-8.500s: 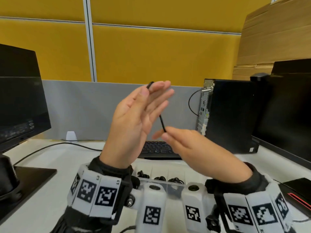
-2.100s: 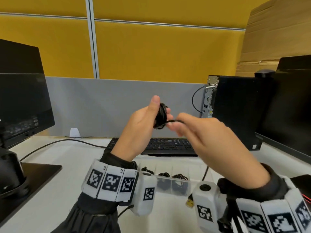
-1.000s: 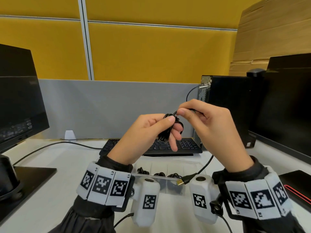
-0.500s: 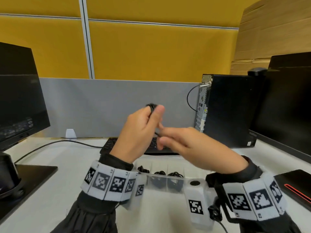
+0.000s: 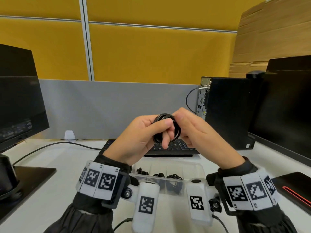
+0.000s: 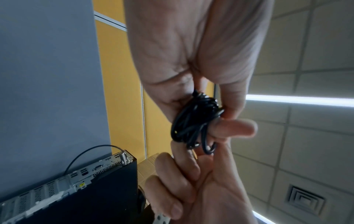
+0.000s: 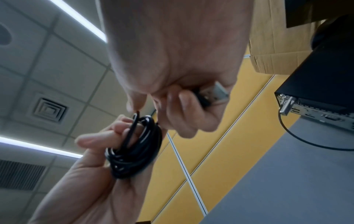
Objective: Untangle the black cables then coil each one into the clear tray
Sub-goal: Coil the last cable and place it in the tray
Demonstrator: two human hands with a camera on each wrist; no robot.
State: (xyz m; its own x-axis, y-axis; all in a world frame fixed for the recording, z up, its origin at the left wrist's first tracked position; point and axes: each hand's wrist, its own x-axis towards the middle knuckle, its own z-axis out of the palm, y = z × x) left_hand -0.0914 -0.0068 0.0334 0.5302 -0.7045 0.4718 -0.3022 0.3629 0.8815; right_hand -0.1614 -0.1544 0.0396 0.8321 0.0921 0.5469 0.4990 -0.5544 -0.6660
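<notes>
While left hand (image 5: 134,137) grips coiled cable (image 5: 165,128) | right hand (image 5: 198,132) pinches its plug end (metal) | above tray (image 5: 193,167)

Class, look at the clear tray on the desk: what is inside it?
Three small black cable coils lie in separate compartments of the tray, and one compartment on its right looks bare. The wrist cameras cover its near side, so anything there is hidden.

The white fabric band on the left wrist (image 5: 101,180) carries the small printed marks "L2" and "L1" above its black-and-white square code patterns. The white fabric band on the right wrist (image 5: 249,192) carries "R1" and "R2" under its patterns. The lit writing on the black monitor at the left (image 5: 18,105) is too blurred to read.
</notes>
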